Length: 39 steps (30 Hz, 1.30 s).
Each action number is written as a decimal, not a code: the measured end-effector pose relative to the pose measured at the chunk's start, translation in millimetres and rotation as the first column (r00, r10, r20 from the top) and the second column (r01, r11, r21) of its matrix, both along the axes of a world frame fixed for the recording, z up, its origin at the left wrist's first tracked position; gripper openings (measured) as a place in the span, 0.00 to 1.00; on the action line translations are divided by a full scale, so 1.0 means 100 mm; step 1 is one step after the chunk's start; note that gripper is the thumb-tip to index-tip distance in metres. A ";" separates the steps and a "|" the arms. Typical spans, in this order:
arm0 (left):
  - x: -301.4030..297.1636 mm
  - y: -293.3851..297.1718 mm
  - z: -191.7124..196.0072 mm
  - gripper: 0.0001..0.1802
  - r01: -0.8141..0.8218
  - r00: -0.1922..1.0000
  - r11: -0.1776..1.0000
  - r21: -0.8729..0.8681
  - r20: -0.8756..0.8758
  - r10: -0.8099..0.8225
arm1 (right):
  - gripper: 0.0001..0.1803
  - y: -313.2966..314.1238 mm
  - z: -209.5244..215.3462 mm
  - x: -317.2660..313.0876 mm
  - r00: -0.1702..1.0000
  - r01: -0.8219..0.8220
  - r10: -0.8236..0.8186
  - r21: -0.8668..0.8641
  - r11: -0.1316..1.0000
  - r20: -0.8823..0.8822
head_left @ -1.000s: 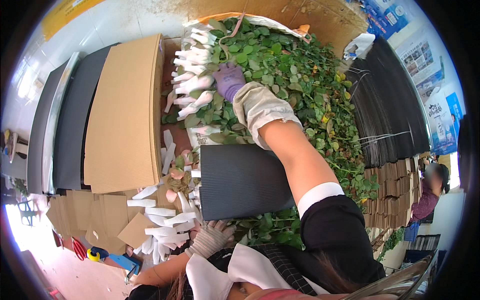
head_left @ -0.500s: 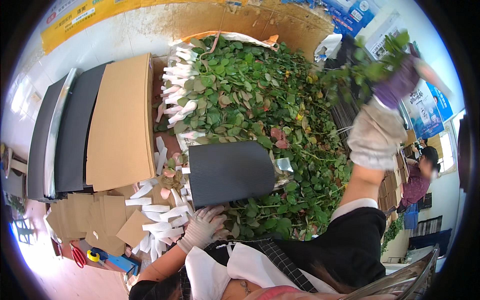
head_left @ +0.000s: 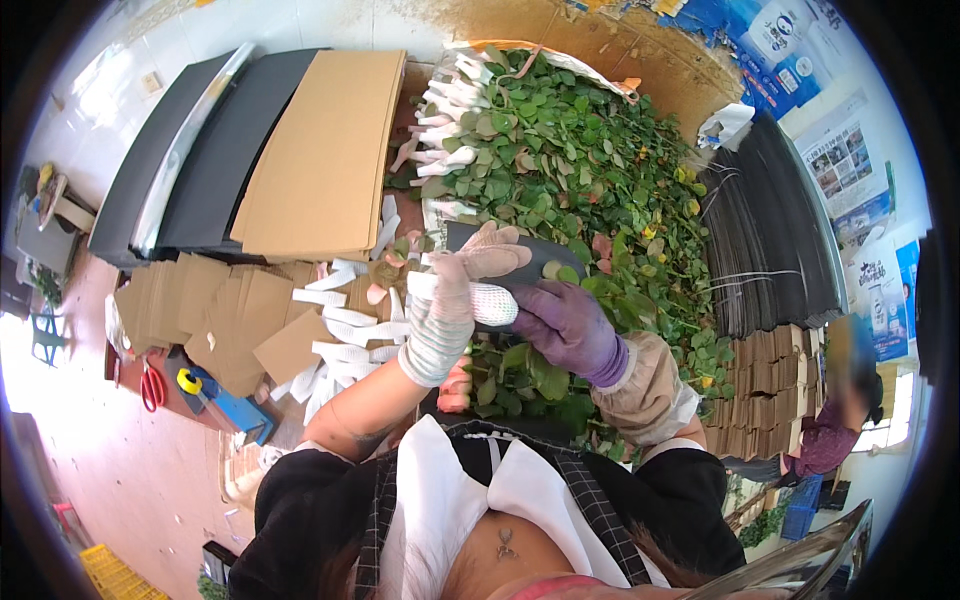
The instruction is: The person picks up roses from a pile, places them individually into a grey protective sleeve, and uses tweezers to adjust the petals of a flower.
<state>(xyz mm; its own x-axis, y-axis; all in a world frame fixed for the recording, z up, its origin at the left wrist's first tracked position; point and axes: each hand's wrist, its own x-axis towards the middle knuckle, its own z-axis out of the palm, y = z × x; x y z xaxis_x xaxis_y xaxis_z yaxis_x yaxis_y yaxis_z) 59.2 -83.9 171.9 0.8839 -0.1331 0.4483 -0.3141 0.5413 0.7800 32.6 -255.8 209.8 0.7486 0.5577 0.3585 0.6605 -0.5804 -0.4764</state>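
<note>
In front of my chest, my left hand (head_left: 450,300), in a whitish glove, is closed round a white mesh sleeve (head_left: 492,304), which pokes out on both sides of it. The fingers reach right above the sleeve. My right hand (head_left: 568,325), in a purple glove, pinches at the sleeve's right end, where a stem seems to run; leaves (head_left: 545,370) hang below. Whether a bud is inside the sleeve is hidden. Behind both hands lies a black corrugated sheet (head_left: 540,245) on a heap of leafy stems (head_left: 600,160). Pinkish blooms (head_left: 455,388) show below my left wrist.
Loose white sleeves (head_left: 350,330) and brown cardboard pieces (head_left: 235,310) lie left. Large cardboard sheets (head_left: 320,160) stand behind them. Red scissors (head_left: 152,388) sit at the table's left edge. Stacked black sheets (head_left: 765,230) and folded cardboard (head_left: 765,390) stand right. A person (head_left: 835,435) is far right.
My right hand has come from the upper right, with leafy stems, to the middle beside my left hand. My left hand has risen from the table edge and now holds a white mesh sleeve.
</note>
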 end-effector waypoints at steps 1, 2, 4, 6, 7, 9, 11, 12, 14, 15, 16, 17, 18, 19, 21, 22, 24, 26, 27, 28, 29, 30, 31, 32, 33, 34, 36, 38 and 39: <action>-0.07 0.10 0.09 0.43 -0.043 0.999 0.999 0.023 0.010 0.043 | 0.16 -0.02 -0.01 -0.03 1.000 0.000 0.001 0.012 1.000 -0.014; -0.07 0.21 0.11 0.43 -0.095 0.988 0.973 -0.209 -0.138 0.067 | 0.16 -0.11 -0.04 -0.04 0.999 0.052 -0.052 0.062 0.997 -0.002; -0.04 0.62 0.26 0.37 -0.521 0.810 0.778 -0.352 -0.490 0.321 | 0.15 -0.34 -0.09 -0.01 0.987 0.152 -0.157 0.162 0.975 0.021; -0.18 1.35 -0.01 0.27 -0.280 0.947 0.946 -0.166 -0.207 0.244 | 0.14 -0.25 0.13 -0.07 0.993 0.078 -0.095 0.224 0.972 0.068; -0.33 1.43 -0.05 0.23 -0.213 0.898 0.965 0.151 -0.360 0.254 | 0.15 -0.29 0.10 -0.09 0.992 0.048 -0.079 0.290 0.956 0.096; -0.67 1.60 -0.04 0.16 0.227 0.825 0.648 0.727 -0.497 0.268 | 0.15 -0.39 0.12 -0.12 0.985 -0.009 -0.053 0.356 0.934 0.164; -0.91 1.86 -0.42 0.19 0.452 0.879 0.074 0.889 -0.458 0.136 | 0.15 -0.38 0.15 -0.13 0.981 0.008 -0.079 0.375 0.927 0.176; -1.03 1.99 -0.59 0.23 0.441 0.893 -0.219 0.870 -0.451 0.006 | 0.15 -0.39 0.15 -0.14 0.980 0.012 -0.089 0.389 0.921 0.180; -1.21 2.16 -0.70 0.26 0.455 0.883 -0.241 0.857 -0.469 -0.001 | 0.16 -0.45 0.13 -0.15 0.981 0.000 -0.080 0.409 0.912 0.178; -1.21 2.17 -0.73 0.26 0.445 0.887 -0.266 0.855 -0.462 -0.004 | 0.15 -0.50 0.11 -0.18 0.984 0.012 -0.083 0.410 0.912 0.156; -1.23 2.20 -0.73 0.26 0.435 0.892 -0.287 0.854 -0.452 0.005 | 0.14 -0.51 0.12 -0.19 0.988 0.011 -0.073 0.411 0.911 0.136; -1.23 2.21 -0.74 0.27 0.457 0.886 -0.234 0.858 -0.463 0.030 | 0.13 -0.49 0.17 -0.20 0.982 0.028 -0.092 0.355 0.934 0.165; -1.21 2.19 -0.77 0.27 0.437 0.899 -0.207 0.875 -0.430 0.079 | 0.14 -0.51 0.17 -0.20 0.974 0.069 -0.145 0.382 0.921 0.173; -1.16 2.14 -0.81 0.27 0.415 0.909 -0.179 0.892 -0.397 0.130 | 0.15 -0.54 0.15 -0.21 0.964 0.108 -0.196 0.408 0.906 0.180; -1.09 2.10 -0.81 0.27 0.217 0.956 -0.116 0.969 -0.187 0.228 | 0.15 -0.72 0.26 -0.17 0.878 0.224 -0.368 0.418 0.881 0.306; -1.02 2.06 -0.76 0.27 0.053 0.964 -0.112 0.992 -0.021 0.266 | 0.16 -0.91 0.35 -0.12 0.793 0.309 -0.476 0.423 0.852 0.380; -0.72 1.86 -0.61 0.22 -0.137 0.953 -0.107 0.985 0.160 0.258 | 0.17 -1.21 0.89 -0.25 0.582 0.444 -0.600 0.404 0.800 0.549; -0.51 1.52 -0.49 0.19 -0.350 0.924 0.107 0.931 0.324 0.204 | 0.18 -1.31 1.29 -0.44 0.523 0.507 -0.563 0.298 0.809 0.640; -0.52 1.40 -0.40 0.19 -0.205 0.977 0.191 0.960 0.188 0.103 | 0.18 -1.20 1.44 -0.50 0.571 0.523 -0.504 0.185 0.832 0.648; -0.52 1.22 -0.34 0.18 -0.066 0.998 0.255 0.965 0.069 -0.004 | 0.19 -1.10 1.46 -0.53 0.657 0.534 -0.439 0.033 0.845 0.613; -0.51 1.02 -0.37 0.20 0.019 0.993 0.270 0.963 0.014 -0.119 | 0.19 -0.98 1.47 -0.57 0.753 0.531 -0.373 -0.166 0.831 0.542; -0.51 0.80 -0.52 0.21 0.112 0.967 0.276 0.955 -0.041 -0.250 | 0.20 -0.84 1.42 -0.60 0.841 0.491 -0.310 -0.384 0.782 0.444; -0.54 0.58 -0.77 0.22 -0.048 0.950 0.240 0.970 0.118 -0.288 | 0.20 -0.67 1.30 -0.60 0.922 0.383 -0.259 -0.570 0.727 0.288; -0.60 0.47 -1.11 0.22 -0.208 0.920 0.177 0.962 0.254 -0.298 | 0.21 -0.54 0.93 -0.47 0.961 0.272 -0.186 -0.567 0.778 0.206; -0.58 0.36 -1.31 0.22 -0.282 0.897 0.163 0.945 0.320 -0.306 | 0.21 -0.41 0.59 -0.47 0.973 0.223 -0.151 -0.550 0.805 0.175; -0.56 0.26 -1.47 0.22 -0.355 0.867 0.147 0.923 0.384 -0.319 | 0.20 -0.33 0.21 -0.48 0.947 0.249 -0.144 -0.372 0.894 0.287; -0.54 0.19 -1.53 0.22 -0.375 0.848 0.084 0.923 0.378 -0.372 | 0.26 -0.29 -0.45 -0.47 0.957 0.253 -0.145 -0.478 0.841 0.251; -0.57 0.19 -1.45 0.22 -0.268 0.867 -0.012 0.963 0.236 -0.439 | 0.23 -0.16 -0.95 -0.43 0.965 0.246 -0.159 -0.505 0.827 0.209; -0.59 0.19 -1.42 0.24 -0.280 0.869 0.003 0.960 0.255 -0.424 | 0.23 -0.16 -1.17 -0.43 0.963 0.253 -0.163 -0.515 0.819 0.213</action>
<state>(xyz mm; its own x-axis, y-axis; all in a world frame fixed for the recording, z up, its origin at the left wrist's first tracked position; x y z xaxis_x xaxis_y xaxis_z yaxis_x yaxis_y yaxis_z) 0.1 -64.6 30.3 0.6229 -0.7810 0.0454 -0.7425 -0.5720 0.3485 -10.4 -271.4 92.4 0.8295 0.5319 0.1700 0.5329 -0.8450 0.0440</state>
